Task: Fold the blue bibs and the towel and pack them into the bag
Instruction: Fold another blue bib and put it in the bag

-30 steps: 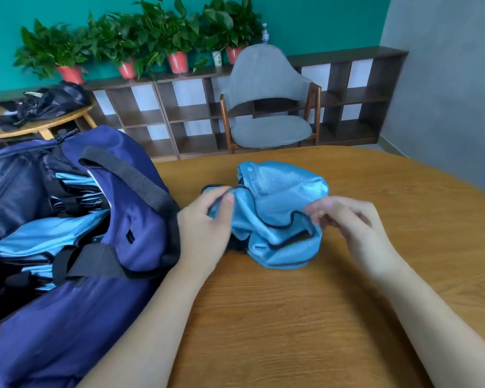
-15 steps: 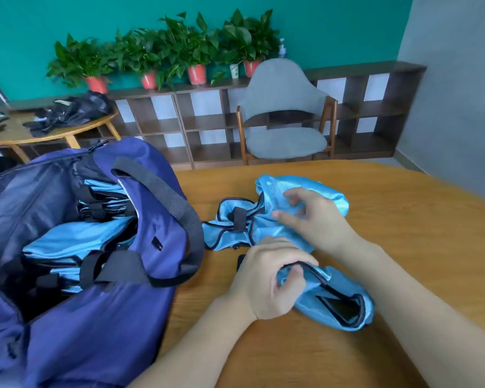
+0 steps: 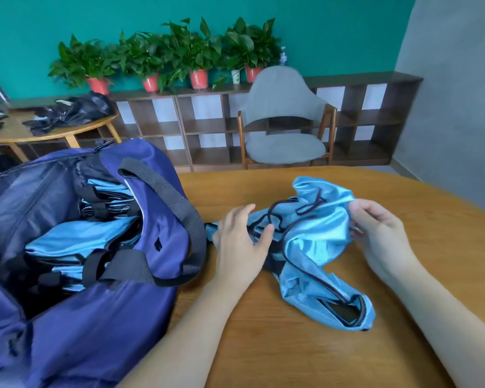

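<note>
A crumpled light-blue bib (image 3: 314, 242) with black trim lies on the wooden table (image 3: 305, 354), right of the open navy bag (image 3: 101, 317). My left hand (image 3: 241, 245) rests on the bib's left part, its fingers lying nearly straight over the black trim. At the bib's right edge my right hand (image 3: 375, 233) pinches the fabric between thumb and fingers. Several folded blue bibs (image 3: 76, 242) lie inside the bag. No towel is in view.
The bag's black strap (image 3: 168, 197) arches over its opening next to my left hand. Behind the table stand a grey chair (image 3: 283, 121), a low shelf with potted plants (image 3: 163, 57), and a round side table (image 3: 39, 130) with dark cloth on it.
Both hands moved apart: the left went from the bib's near end to its left part, and the right went from the bib's middle to its right edge. The bib is spread wider.
</note>
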The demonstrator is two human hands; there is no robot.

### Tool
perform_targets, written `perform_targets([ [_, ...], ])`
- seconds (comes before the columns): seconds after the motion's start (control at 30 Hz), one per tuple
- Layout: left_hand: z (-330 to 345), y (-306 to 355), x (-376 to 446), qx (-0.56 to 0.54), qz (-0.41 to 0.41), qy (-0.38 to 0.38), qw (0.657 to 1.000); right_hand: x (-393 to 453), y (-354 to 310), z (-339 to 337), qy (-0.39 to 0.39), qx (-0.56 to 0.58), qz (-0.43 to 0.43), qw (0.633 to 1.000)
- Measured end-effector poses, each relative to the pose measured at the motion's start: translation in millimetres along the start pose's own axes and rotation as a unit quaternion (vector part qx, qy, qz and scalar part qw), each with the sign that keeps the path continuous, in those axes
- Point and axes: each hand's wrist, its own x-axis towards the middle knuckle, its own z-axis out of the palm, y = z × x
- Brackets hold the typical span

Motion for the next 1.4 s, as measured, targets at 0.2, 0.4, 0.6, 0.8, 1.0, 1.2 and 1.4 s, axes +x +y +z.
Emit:
perform_targets([
  [0.2,2.6,4.6,-3.7,0.028,0.014,-0.017,0.999,9.5,-2.6,-53.3,0.305,-0.101,-0.008,0.947],
  [0.4,2.0,4.3,-6.6,0.011,0.043,-0.014,0.999,-20.2,-11.0,-21.1,0.200,-0.436,-0.305,0.823],
  [0.6,2.0,4.3,-6.9,-0.036,0.070,-0.010,0.997,-11.0,20.8,-5.2,-0.122,-0.588,-0.145,0.786],
  [0.8,-2.6,8.6,-5.7,-0.070,0.061,0.040,0.995,-1.9,18.6,-21.0,-0.039,-0.524,-0.167,0.834],
  [1.0,-11.2,13.0,-4.0,-0.091,0.034,0.149,0.984,2.8,4.9,-36.4,0.167,-0.542,-0.081,0.819],
  [1.2,-12.0,34.8,-18.0,-0.159,0.052,0.001,0.986,-16.5,-0.1,-14.7,0.139,-0.512,-0.224,0.817],
  [1.4,-8.6,61.7,-48.5,-0.206,0.194,-0.151,0.947,-40.9,-3.8,9.2,-0.133,-0.415,-0.278,0.856],
])
